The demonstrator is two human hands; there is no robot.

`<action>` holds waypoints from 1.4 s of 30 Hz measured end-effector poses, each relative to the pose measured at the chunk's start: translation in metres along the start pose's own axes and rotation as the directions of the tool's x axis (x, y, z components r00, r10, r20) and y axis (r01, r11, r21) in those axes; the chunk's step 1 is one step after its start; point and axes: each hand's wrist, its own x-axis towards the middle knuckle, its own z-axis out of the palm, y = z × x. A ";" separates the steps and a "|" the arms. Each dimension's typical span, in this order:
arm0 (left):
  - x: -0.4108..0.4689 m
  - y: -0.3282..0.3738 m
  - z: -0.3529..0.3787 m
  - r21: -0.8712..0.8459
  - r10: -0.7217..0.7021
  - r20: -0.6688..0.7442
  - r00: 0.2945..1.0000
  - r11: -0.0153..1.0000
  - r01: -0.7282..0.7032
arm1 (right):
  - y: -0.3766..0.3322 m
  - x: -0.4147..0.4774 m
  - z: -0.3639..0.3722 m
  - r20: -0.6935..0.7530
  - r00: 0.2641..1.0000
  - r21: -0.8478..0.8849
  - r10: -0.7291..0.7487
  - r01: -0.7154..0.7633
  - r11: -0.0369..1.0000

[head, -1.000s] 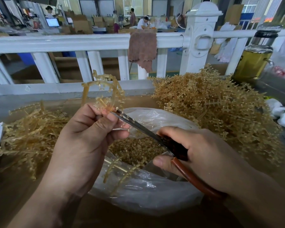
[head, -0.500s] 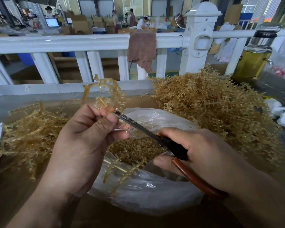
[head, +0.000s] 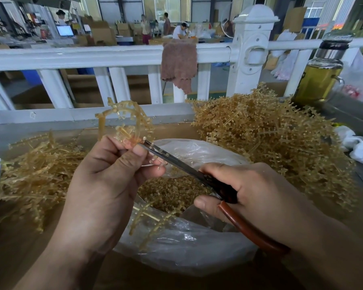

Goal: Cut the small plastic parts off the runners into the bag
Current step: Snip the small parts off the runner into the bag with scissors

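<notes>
The left hand pinches a curled runner just above the bag's far rim. The right hand grips the scissors, blade tips at the runner. Snip close to the stem, each cut over the bag's mouth, so parts drop inside.

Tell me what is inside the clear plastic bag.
A heap of small amber cut parts lies in the plastic bag, and a runner piece leans over its near rim. The right hand and scissors hide its right side.
</notes>
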 end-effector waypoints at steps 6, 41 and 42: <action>0.001 0.000 0.003 -0.033 -0.009 -0.012 1.000 0.999 0.008 | -0.002 0.000 0.000 -0.003 1.000 0.001 0.005 -0.005 1.000; -0.003 0.004 0.009 -0.107 -0.076 -0.100 0.992 0.992 0.065 | 0.000 0.000 0.007 -0.058 0.998 0.019 -0.034 0.035 0.999; -0.003 0.003 0.009 -0.106 -0.075 -0.100 0.992 0.992 0.064 | 0.000 0.001 0.007 -0.058 0.998 0.016 -0.033 0.034 0.999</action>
